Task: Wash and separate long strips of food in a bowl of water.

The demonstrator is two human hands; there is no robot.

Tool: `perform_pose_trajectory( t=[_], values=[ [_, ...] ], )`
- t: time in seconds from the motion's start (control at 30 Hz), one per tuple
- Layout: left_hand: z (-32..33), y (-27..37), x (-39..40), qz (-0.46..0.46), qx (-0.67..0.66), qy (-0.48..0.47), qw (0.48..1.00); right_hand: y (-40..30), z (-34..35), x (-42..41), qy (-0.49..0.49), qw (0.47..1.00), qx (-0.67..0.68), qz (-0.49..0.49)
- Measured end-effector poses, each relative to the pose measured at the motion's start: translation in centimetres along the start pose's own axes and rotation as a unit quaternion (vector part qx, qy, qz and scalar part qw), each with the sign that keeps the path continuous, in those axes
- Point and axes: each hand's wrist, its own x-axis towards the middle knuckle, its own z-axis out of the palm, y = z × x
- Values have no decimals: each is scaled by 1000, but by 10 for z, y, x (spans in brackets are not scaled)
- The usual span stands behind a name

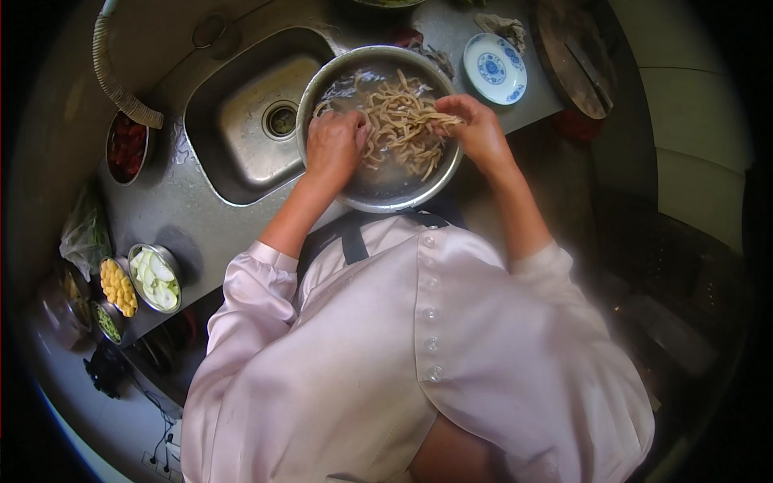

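Observation:
A round metal basin (450,175) of cloudy water holds a tangle of pale brown, noodle-like strips (404,121). On the basin's right side, my right hand (480,130) grips a bunch of the strips between thumb and fingers, just above the water. My left hand (335,142) is over the left part of the basin with its fingers curled down. Its fingertips are hidden under the back of the hand, so whether they hold any strips does not show. The basin stands beside a stainless steel sink (241,133) and overlaps its right edge.
A blue-patterned white plate (495,69) lies right of the basin. Beyond it, a knife (586,72) rests on a round chopping board (558,54). Left are bowls of sliced pale green vegetable (154,279), yellow chunks (118,287) and red pieces (127,148). A ribbed hose (109,72) hangs there.

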Motion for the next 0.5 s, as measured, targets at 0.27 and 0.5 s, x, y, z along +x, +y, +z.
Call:
perform_pose_trajectory(
  t=[0.27,0.5],
  values=[
    [0,-4,2,-17,-62,46,997,-16,-3,-6,17,996,18,81],
    [-2,-10,6,-114,-169,67,977,0,-6,-2,14,999,-40,-15]
  ],
)
